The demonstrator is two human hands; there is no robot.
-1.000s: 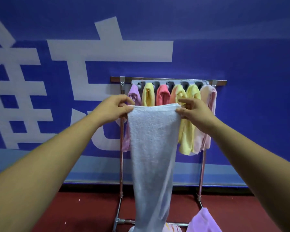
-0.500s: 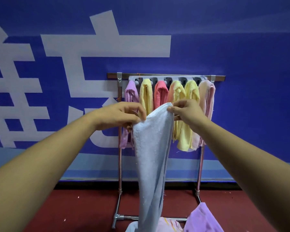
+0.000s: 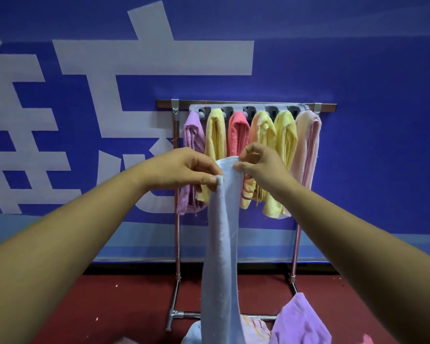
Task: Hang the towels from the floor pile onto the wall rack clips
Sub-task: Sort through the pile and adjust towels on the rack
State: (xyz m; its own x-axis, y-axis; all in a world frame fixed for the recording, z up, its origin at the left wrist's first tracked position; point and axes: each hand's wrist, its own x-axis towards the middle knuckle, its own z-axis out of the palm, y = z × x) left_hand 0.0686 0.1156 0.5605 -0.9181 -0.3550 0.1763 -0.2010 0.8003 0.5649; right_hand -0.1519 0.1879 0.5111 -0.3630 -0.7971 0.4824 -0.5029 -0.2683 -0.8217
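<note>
Your left hand (image 3: 184, 170) pinched the blue towel (image 3: 221, 244) by its top edge between thumb and fingers, and your right hand (image 3: 263, 167) pinched the same folded top just beside it. The towel hung straight down between your forearms, in front of the rack (image 3: 246, 106) (6 towels (image 3: 215, 135) hung on it), its tail reaching the floor pile (image 3: 301, 324).

pale blue towel (image 3: 221, 244) hides the coral towel's (image 3: 237, 132) lower half — floor pile (image 3: 301, 324) cropped.
</note>
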